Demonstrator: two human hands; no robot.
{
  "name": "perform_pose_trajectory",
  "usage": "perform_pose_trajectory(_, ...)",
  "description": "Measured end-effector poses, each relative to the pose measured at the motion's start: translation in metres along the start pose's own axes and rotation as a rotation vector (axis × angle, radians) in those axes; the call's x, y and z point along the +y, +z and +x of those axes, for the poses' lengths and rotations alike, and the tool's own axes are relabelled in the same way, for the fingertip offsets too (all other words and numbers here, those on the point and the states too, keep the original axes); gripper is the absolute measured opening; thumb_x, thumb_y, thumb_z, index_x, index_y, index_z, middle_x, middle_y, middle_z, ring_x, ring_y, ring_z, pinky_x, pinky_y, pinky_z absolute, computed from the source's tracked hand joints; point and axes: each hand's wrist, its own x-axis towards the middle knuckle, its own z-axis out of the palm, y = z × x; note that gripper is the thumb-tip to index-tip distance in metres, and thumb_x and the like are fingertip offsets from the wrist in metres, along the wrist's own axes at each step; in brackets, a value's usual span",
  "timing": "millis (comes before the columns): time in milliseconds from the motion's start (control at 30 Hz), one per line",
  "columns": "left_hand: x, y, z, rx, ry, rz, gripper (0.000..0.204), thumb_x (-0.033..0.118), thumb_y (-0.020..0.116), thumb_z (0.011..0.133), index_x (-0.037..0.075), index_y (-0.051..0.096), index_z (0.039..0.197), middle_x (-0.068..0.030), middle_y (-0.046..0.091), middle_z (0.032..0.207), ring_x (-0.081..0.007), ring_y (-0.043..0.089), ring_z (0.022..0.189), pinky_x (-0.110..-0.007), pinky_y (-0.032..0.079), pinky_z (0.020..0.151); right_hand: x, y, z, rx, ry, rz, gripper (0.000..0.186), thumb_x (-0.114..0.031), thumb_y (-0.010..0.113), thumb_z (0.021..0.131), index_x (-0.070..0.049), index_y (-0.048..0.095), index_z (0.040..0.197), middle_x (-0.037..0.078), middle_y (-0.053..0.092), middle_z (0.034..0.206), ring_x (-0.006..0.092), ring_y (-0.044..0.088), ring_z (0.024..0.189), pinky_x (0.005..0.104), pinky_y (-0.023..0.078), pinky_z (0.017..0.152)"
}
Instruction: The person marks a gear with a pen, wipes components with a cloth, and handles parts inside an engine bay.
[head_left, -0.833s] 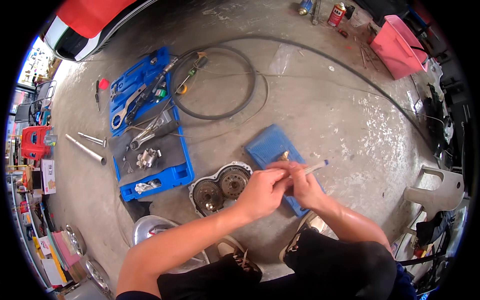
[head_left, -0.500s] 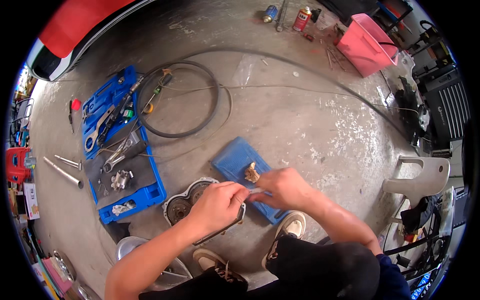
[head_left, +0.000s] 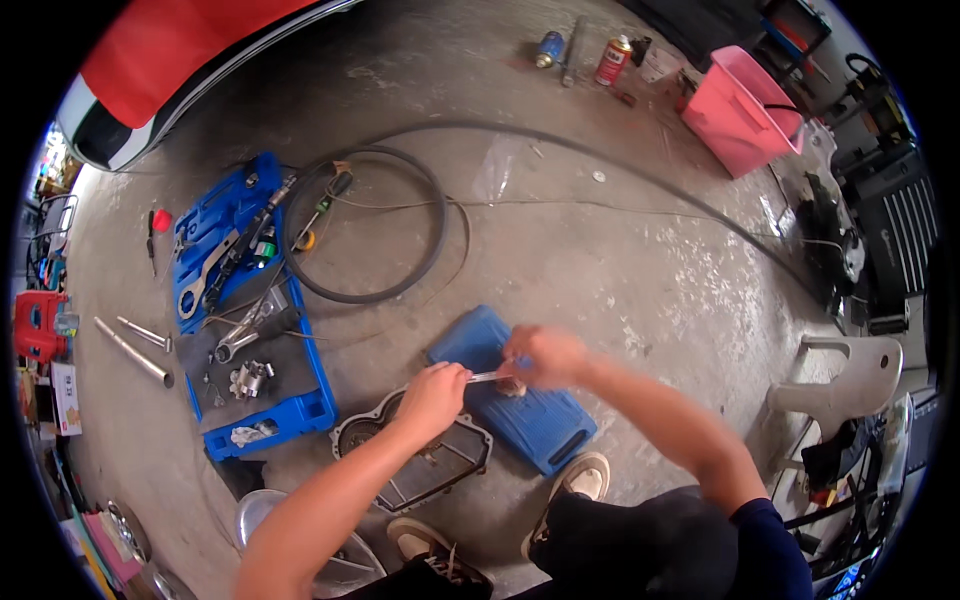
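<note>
My left hand [head_left: 437, 402] is closed on one end of a slim metal rod [head_left: 484, 377]. At the rod's other end, my right hand [head_left: 550, 356] is curled and blurred by motion. A crumpled tan rag [head_left: 512, 387] shows below its fingers and appears gripped by them, though its hold is partly hidden. Both hands are over a blue plastic case [head_left: 540, 425] on the floor. Beneath my left forearm lies an open metal housing [head_left: 486, 440] with gears inside, partly covered by the arm.
An opened blue tool case [head_left: 322, 370] with wrenches and metal parts lies left. A black hose [head_left: 442, 230] loops across the concrete. Metal tubes [head_left: 135, 350] are further left; a pink bin [head_left: 740, 120], spray can [head_left: 612, 62] and pale chair [head_left: 845, 375] stand right. A metal basin [head_left: 262, 510] is near my feet.
My right hand has moved up and away from my left, exposing more of the rod between them. The rag now shows below the right hand. The whole view has shifted slightly.
</note>
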Motion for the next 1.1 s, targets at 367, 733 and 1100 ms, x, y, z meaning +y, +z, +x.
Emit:
perform_pose_trajectory(367, 0.004, 0.053, 0.008, 0.267, 0.002, 0.324, 0.023, 0.013, 0.062, 0.085, 0.009, 0.064, 0.107, -0.0104, 0.057, 0.111, -0.0311, 0.051, 0.108, -0.048, 0.035, 0.100, 0.150, -0.084, 0.237, 0.443, 0.486, -0.414, 0.073, -0.037, 0.059, 0.090, -0.009, 0.027, 0.149, 0.012, 0.024, 0.156, 0.0321, 0.025, 0.143, 0.0518, 0.034, 0.108)
perform_pose_trajectory(733, 0.006, -0.206, -0.223, 0.692, -0.732, -0.166, 0.020, 0.009, 0.053, 0.095, 0.001, 0.058, 0.113, -0.0134, 0.059, 0.114, -0.0239, 0.059, 0.105, -0.033, 0.048, 0.088, 0.053, -0.023, -0.004, 0.563, 0.137, -0.085, 0.038, 0.002, 0.057, 0.086, -0.004, 0.057, 0.124, 0.021, 0.045, 0.140, 0.0391, 0.042, 0.130, 0.0447, 0.034, 0.108)
perform_pose_trajectory(1100, 0.434, -0.100, -0.794, 0.197, -1.737, -0.183, 0.025, 0.016, 0.054, 0.082, 0.000, 0.065, 0.098, -0.0229, 0.067, 0.089, -0.0390, 0.064, 0.089, -0.045, 0.051, 0.081, -0.096, -0.123, -0.368, 0.458, 0.868, 0.143, 0.038, -0.006, 0.055, 0.083, -0.002, 0.060, 0.121, 0.020, 0.062, 0.115, 0.0280, 0.063, 0.094, 0.0367, 0.050, 0.083)
